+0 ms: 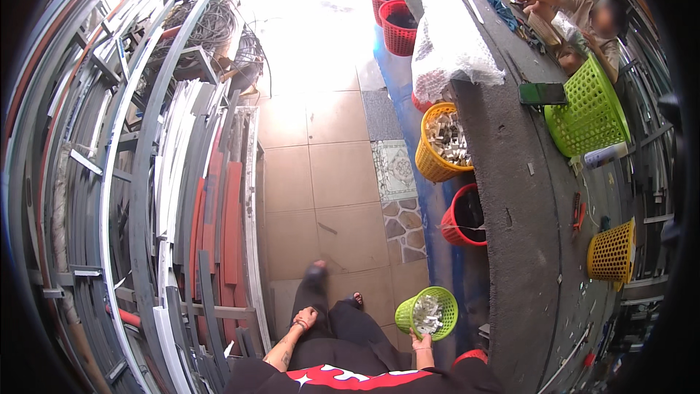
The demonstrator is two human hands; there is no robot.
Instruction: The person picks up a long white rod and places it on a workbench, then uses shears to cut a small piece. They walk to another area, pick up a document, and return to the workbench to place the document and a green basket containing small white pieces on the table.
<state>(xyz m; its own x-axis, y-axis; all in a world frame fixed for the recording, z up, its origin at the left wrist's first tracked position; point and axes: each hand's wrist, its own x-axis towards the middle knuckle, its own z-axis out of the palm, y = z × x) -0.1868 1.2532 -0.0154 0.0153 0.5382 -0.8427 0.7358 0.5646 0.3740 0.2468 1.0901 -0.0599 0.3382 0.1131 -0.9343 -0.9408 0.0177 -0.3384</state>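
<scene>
My right hand (421, 341) is closed on the near rim of a green plastic basket (403, 314), which I carry low at my right side. Inside the basket lie several small white and grey cut pieces (428, 314), likely of profile. In front of my left thigh is my left hand (305, 317), its fingers curled in and nothing visible in them. A dark band circles that wrist. My legs are in mid-stride on the tiles, and the left foot is blurred.
Long profiles (182, 168) fill racks on the left, with tangled wire (200, 29) farther on. Along the right runs a grey workbench (514, 211); below it stand red (456, 222) and yellow baskets (430, 163). A person (583, 25) sits beyond the bench, near a large green basket (590, 113).
</scene>
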